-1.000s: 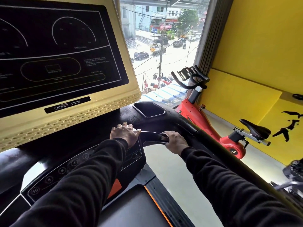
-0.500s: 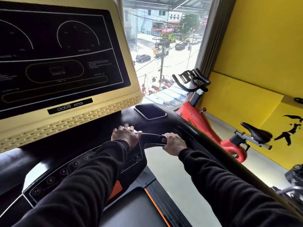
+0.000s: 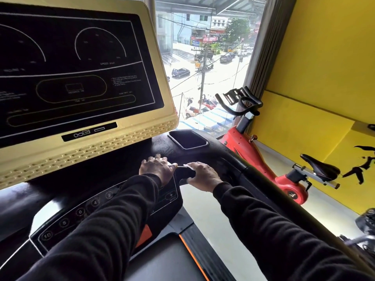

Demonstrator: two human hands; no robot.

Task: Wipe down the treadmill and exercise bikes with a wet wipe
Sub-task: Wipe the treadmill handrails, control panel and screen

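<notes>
A: Status on the hands?

B: Both on the treadmill (image 3: 203,153) console, black sleeves. Left hand (image 3: 157,169) lies palm-down on the black deck just under the yellow display housing (image 3: 158,78), fingers curled loosely. Bit of white peeks out at its fingertips; too small to tell what it is.

A: Right?

B: Right hand (image 3: 203,176) is wrapped round the short curved grip bar (image 3: 186,175) that juts inward from the side rail, thumb under it. A wet wipe (image 3: 188,165) shows as a white scrap at its fingertips, pressed against the top of the bar. So it's clamped on wipe and bar together.

A: Gap between the hands?

B: Near each other, almost touching at the thumb side. Can't tell if they make contact.

A: Rest of the console?

B: Display screen (image 3: 71,74) is dark, white dial outlines only. Button panel (image 3: 81,211) with numbered keys sits below the left forearm, partly covered by it. A plus key (image 3: 171,195) is visible just below the left wrist. Empty rectangular tray recess (image 3: 188,139) lies beyond the hands, toward the window (image 3: 203,57). Belt (image 3: 162,260) with an orange edge stripe is at bottom.

A: Bikes?

B: One red exercise bike (image 3: 263,159) to the right, beside the treadmill's side rail (image 3: 284,195), in front of the yellow wall (image 3: 324,57). Black handlebars, black saddle. Nobody is touching it. Part of another machine (image 3: 365,224) at the right edge, blurred.
</notes>
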